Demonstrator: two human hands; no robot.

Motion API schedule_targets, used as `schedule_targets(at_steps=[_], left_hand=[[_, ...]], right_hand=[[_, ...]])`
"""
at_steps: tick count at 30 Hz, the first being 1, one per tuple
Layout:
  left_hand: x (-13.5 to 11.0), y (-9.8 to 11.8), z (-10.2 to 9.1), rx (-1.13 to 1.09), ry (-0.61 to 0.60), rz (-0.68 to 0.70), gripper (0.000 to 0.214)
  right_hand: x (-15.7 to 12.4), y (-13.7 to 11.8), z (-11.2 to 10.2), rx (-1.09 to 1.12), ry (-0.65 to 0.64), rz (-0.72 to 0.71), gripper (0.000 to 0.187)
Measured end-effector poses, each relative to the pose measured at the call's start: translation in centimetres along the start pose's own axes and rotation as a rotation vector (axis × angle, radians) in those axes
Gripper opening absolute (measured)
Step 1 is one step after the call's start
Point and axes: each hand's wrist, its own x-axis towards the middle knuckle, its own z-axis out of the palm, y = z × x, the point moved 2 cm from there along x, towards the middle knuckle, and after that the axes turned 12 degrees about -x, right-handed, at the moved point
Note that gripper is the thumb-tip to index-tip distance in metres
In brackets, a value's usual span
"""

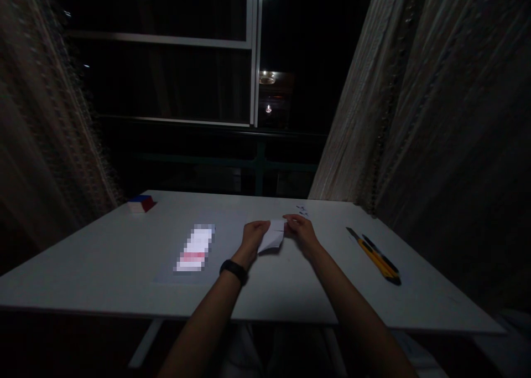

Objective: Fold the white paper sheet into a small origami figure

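Observation:
A small white sheet of paper is held between my hands, over the middle of the table. My left hand, with a black band on its wrist, pinches the paper's left side with the thumb on top. At the paper's upper right edge, the fingers of my right hand are closed on it. A short dark line, perhaps a slit or a fold, runs in from the right edge of the paper. Dimness hides the finer detail of the fingers.
Left of my hands, a lit phone, blurred out, lies on a larger pale sheet. A yellow utility knife and a dark pen lie at right. A coloured cube sits at the far left corner of the white table. Small dark marks show beyond my right hand.

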Motion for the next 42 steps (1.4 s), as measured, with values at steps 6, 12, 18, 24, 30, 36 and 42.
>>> schedule_targets(at_steps=[6, 12, 18, 24, 30, 36, 42], left_hand=[[0.0, -0.2, -0.1, -0.157, -0.038, -0.108, 0.039], [0.3, -0.7, -0.2, -0.242, -0.009, -0.116, 0.035], [0.3, -0.4, -0.2, -0.280, 0.003, -0.095, 0.031], [0.6, -0.8, -0.2, -0.289, -0.041, -0.094, 0.034], [0.9, -1.3, -0.3, -0.244, -0.097, -0.093, 0.033], [0.7, -1.3, -0.2, -0.163, -0.158, -0.102, 0.037], [0.5, -1.4, -0.3, -0.126, -0.210, -0.111, 0.038]], right_hand=[[-0.3, 0.1, 0.1, 0.069, -0.046, 0.030, 0.038], [-0.4, 0.0, 0.1, 0.079, -0.078, 0.008, 0.039], [-0.6, -0.5, -0.5, 0.118, -0.075, 0.048, 0.032], [-0.3, 0.0, 0.2, 0.069, -0.072, 0.037, 0.031], [-0.2, 0.1, 0.4, 0.082, -0.074, 0.007, 0.034], [-0.2, 0.1, 0.4, 0.020, -0.017, -0.044, 0.024], [-0.4, -0.1, 0.3, 0.010, -0.071, -0.069, 0.024]])
